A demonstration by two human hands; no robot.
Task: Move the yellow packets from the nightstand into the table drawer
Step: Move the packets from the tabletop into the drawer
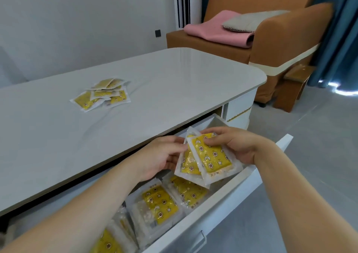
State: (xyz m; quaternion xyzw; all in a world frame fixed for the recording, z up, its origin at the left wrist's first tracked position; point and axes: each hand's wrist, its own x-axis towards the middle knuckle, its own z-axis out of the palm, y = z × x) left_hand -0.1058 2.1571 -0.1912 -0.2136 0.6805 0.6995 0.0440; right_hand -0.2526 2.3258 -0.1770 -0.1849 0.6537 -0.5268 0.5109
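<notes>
While hands [193, 152] hold packets [208, 156], sofa [271, 39] behind table [155, 82].

Head view: both hands at centre frame, over the open drawer [228, 200]. Left hand [160, 155] and right hand [234, 144] each pinch the held packets [207, 157], two overlapping, tilted. More packets [160, 206] lie in the drawer, lower centre. Loose pile of packets [102, 93] on the tabletop [174, 82], left of centre. Sofa [271, 39] upper right.
</notes>
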